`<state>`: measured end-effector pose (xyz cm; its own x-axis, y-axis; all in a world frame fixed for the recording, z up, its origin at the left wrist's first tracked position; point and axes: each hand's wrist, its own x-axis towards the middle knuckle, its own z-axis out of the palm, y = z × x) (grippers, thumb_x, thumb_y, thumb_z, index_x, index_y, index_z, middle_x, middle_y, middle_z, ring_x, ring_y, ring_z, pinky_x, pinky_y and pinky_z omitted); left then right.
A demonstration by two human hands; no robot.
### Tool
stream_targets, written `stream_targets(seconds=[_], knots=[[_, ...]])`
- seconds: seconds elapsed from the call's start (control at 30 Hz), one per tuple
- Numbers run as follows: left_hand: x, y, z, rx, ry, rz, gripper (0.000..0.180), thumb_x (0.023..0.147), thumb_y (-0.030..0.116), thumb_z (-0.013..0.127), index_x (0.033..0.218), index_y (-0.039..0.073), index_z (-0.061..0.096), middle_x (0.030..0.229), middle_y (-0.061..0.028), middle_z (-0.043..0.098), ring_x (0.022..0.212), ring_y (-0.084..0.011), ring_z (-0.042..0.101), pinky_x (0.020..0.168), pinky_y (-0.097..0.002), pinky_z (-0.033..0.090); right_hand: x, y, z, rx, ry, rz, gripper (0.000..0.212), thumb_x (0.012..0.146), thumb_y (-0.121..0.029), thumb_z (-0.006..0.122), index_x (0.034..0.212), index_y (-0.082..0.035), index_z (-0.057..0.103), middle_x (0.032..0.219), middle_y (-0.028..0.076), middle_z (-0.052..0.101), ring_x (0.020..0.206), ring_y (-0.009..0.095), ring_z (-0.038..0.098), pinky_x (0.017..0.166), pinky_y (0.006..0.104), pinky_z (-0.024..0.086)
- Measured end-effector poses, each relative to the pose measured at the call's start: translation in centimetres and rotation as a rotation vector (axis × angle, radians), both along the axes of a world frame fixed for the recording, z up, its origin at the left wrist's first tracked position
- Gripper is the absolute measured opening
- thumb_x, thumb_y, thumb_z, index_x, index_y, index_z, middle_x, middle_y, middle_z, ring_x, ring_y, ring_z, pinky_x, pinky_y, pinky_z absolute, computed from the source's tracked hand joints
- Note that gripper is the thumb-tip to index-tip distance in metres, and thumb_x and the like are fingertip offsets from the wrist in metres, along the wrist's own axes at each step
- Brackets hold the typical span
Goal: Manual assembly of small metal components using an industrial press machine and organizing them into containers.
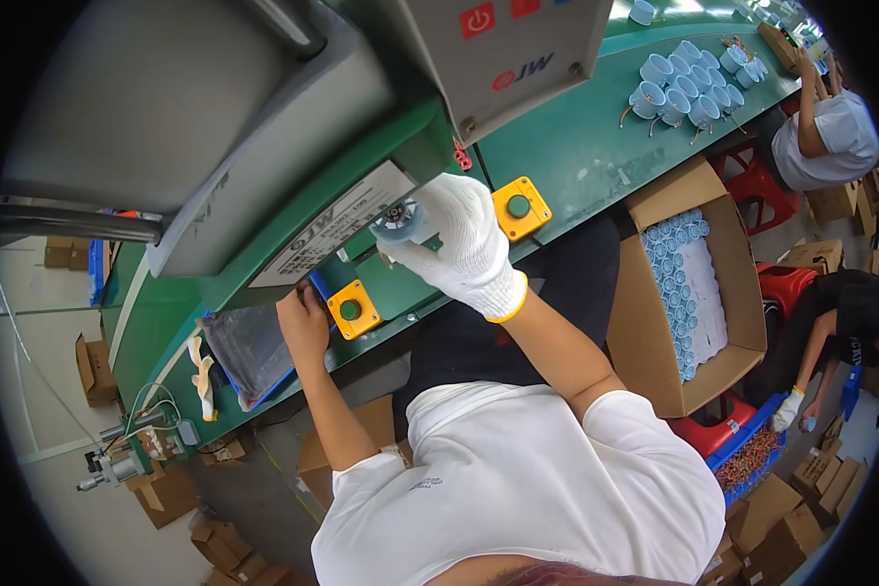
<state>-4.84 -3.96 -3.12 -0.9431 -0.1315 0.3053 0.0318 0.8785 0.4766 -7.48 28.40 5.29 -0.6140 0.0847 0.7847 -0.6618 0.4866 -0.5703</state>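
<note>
My right hand [464, 249], in a white knit glove with a yellow cuff, is closed around a light blue plastic cup [398, 232]. Dark metallic parts show inside the cup, which is just beside the press's green edge and labelled plate. My bare left hand [303, 317] is at the rim of a blue tray [254, 356] with dark grey contents under clear film. Its fingers are curled, their tips partly hidden by the press [332, 230], so what they hold is unclear. Yellow boxes with green buttons flank the work spot, one [353, 310] beside my left hand, another [521, 207] right of my glove.
Several blue cups with wires [689, 86] stand on the green bench [586, 146]. An open carton [691, 386] of blue cups is at my right. A loose glove [202, 379] lies left of the tray. Other people [830, 137] sit at the right, near red stools [757, 190].
</note>
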Motion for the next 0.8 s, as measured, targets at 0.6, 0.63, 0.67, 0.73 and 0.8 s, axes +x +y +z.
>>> stream_targets(seconds=[0.6, 0.63, 0.67, 0.73, 0.8], knots=[[0.4, -0.6, -0.3, 0.022, 0.128, -0.031, 0.017, 0.103, 0.008, 0.071, 0.117, -0.003, 0.073, 0.100, -0.0173, 0.076, 0.089, -0.0290, 0.073, 0.086, -0.0403, 0.056, -0.2, -0.2, 3.0, 0.085, -0.175, 0.067, 0.056, 0.070, -0.018, 0.092, 0.121, -0.006, 0.072, 0.099, 0.009, 0.075, 0.076, 0.031, 0.070, 0.069, 0.0416, 0.055], [0.3, -0.5, -0.3, 0.022, 0.128, -0.031, 0.017, 0.103, 0.008, 0.071, 0.117, -0.003, 0.073, 0.100, -0.0173, 0.076, 0.089, -0.0290, 0.073, 0.086, -0.0403, 0.056, -0.4, -0.2, 3.0, 0.085, -0.175, 0.067, 0.056, 0.070, -0.018, 0.092, 0.121, -0.006, 0.072, 0.099, 0.009, 0.075, 0.076, 0.031, 0.070, 0.069, 0.0416, 0.055], [0.2, -0.4, -0.2, 0.015, 0.113, -0.018, 0.016, 0.105, 0.010, 0.068, 0.113, -0.003, 0.072, 0.101, -0.0174, 0.075, 0.090, -0.0298, 0.072, 0.085, -0.0404, 0.056, -0.6, -0.1, 3.0, 0.118, -0.120, 0.033, 0.053, 0.071, -0.019, 0.091, 0.119, -0.005, 0.072, 0.097, 0.011, 0.074, 0.076, 0.032, 0.069, 0.070, 0.0423, 0.055], [0.5, -0.2, 0.2, 0.006, 0.099, -0.007, 0.016, 0.107, 0.011, 0.066, 0.110, -0.004, 0.070, 0.102, -0.0174, 0.074, 0.090, -0.0305, 0.071, 0.084, -0.0405, 0.055, -0.8, 0.4, 3.0, 0.148, -0.065, -0.003, 0.051, 0.072, -0.019, 0.089, 0.117, -0.003, 0.072, 0.095, 0.012, 0.073, 0.076, 0.034, 0.069, 0.070, 0.0430, 0.056], [1.5, 0.9, 0.9, -0.094, 0.259, -0.076, 0.018, 0.111, 0.013, 0.060, 0.104, -0.004, 0.065, 0.104, -0.0169, 0.072, 0.092, -0.0320, 0.068, 0.086, -0.0406, 0.053, -0.7, 2.5, 2.1, 0.006, -0.025, 0.096, 0.043, 0.072, -0.014, 0.085, 0.111, 0.000, 0.073, 0.096, 0.017, 0.073, 0.080, 0.038, 0.070, 0.073, 0.0447, 0.057]])
